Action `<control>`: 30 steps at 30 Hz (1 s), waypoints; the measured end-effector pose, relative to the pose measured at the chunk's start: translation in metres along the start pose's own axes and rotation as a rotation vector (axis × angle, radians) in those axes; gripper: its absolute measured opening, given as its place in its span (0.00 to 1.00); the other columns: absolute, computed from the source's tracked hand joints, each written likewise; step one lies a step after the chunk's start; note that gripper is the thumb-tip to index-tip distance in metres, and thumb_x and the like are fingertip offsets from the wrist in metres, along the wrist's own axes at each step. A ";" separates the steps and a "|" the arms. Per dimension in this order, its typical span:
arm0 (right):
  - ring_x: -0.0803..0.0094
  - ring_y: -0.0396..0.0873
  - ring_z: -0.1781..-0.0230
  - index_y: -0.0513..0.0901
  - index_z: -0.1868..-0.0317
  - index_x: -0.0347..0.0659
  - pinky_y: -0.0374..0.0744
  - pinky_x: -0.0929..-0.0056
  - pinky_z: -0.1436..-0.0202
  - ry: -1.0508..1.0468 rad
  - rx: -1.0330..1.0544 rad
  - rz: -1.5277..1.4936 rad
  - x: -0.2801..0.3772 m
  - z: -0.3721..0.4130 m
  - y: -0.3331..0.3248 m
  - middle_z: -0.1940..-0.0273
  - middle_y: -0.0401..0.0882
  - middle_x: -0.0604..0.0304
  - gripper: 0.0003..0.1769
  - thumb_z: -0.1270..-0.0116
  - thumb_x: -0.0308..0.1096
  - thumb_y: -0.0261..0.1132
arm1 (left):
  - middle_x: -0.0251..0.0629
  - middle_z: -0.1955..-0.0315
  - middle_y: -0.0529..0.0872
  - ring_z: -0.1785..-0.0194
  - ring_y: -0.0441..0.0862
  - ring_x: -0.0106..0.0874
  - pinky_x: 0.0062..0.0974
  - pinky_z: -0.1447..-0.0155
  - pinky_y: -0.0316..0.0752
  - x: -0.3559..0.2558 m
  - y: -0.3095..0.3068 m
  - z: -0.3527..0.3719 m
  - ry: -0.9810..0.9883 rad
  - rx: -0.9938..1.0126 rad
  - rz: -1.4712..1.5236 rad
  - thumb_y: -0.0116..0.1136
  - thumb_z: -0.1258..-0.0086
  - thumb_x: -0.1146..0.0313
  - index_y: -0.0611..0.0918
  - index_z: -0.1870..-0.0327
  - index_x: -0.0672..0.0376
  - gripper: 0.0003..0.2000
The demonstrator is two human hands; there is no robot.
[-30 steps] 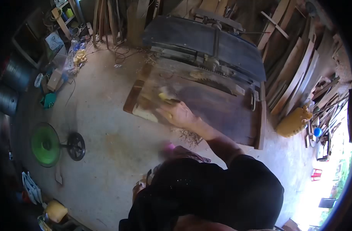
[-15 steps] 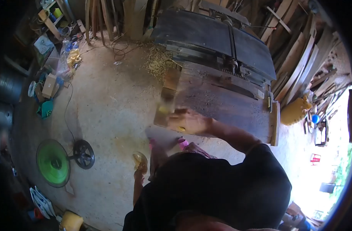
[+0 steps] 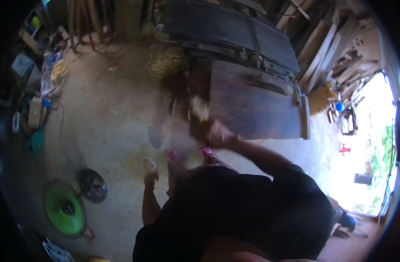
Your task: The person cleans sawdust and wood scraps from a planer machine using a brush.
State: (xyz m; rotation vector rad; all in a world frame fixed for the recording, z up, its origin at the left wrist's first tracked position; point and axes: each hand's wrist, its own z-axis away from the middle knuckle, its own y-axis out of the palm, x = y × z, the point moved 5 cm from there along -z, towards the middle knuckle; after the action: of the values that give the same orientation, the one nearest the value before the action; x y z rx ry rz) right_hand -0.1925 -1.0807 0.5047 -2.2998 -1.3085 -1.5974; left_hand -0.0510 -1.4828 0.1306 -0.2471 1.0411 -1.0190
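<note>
My right hand (image 3: 219,134), smeared by motion, is closed on what looks like a brush (image 3: 200,108) with pale bristles. The brush is at the near left corner of the brown wooden tabletop (image 3: 257,109), beside a dark strip (image 3: 200,81) along its left edge. Low on my left side, my left hand (image 3: 152,177) is wrapped round a small pale, rounded container (image 3: 150,165), held above the concrete floor. What is inside the container cannot be made out.
A woodworking machine with dark metal beds (image 3: 208,22) stands behind the tabletop. Wood shavings (image 3: 165,61) lie on the floor to its left. A green fan (image 3: 65,208) stands at lower left, its cord on the floor. Planks (image 3: 322,52) lean at right.
My right hand and the brush have moved a little to the right along the tabletop's corner. The left hand with the container has shifted slightly. The whole view has tilted and moved.
</note>
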 end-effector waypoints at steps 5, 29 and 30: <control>0.70 0.78 0.73 0.78 0.69 0.36 0.78 0.70 0.67 0.400 -0.339 0.975 0.091 -0.031 0.108 0.72 0.78 0.58 0.08 0.37 0.32 0.57 | 0.27 0.79 0.78 0.74 0.76 0.27 0.23 0.68 0.68 0.035 0.027 -0.029 -0.423 0.125 0.405 0.57 0.42 0.53 0.80 0.69 0.54 0.14; 0.48 0.78 0.70 0.81 0.67 0.38 0.75 0.61 0.64 0.484 -1.352 1.795 0.420 0.283 -0.163 0.72 0.80 0.45 0.13 0.38 0.40 0.59 | 0.38 0.72 0.79 0.74 0.77 0.30 0.27 0.76 0.71 -0.168 0.034 -0.041 -0.287 0.205 0.466 0.52 0.36 0.54 0.77 0.57 0.61 0.17; 0.50 0.79 0.70 0.81 0.67 0.38 0.75 0.61 0.66 0.371 -1.333 1.819 0.426 0.285 -0.187 0.72 0.80 0.46 0.11 0.38 0.38 0.59 | 0.38 0.72 0.79 0.74 0.77 0.30 0.27 0.76 0.71 -0.171 0.036 -0.031 -0.283 0.210 0.468 0.52 0.36 0.55 0.77 0.57 0.61 0.17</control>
State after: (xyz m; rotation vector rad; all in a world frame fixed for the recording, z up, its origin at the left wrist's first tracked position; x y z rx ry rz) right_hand -0.0557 -0.5688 0.6337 -1.6795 1.9487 -1.6139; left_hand -0.0756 -1.3190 0.1951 0.0278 0.6824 -0.6376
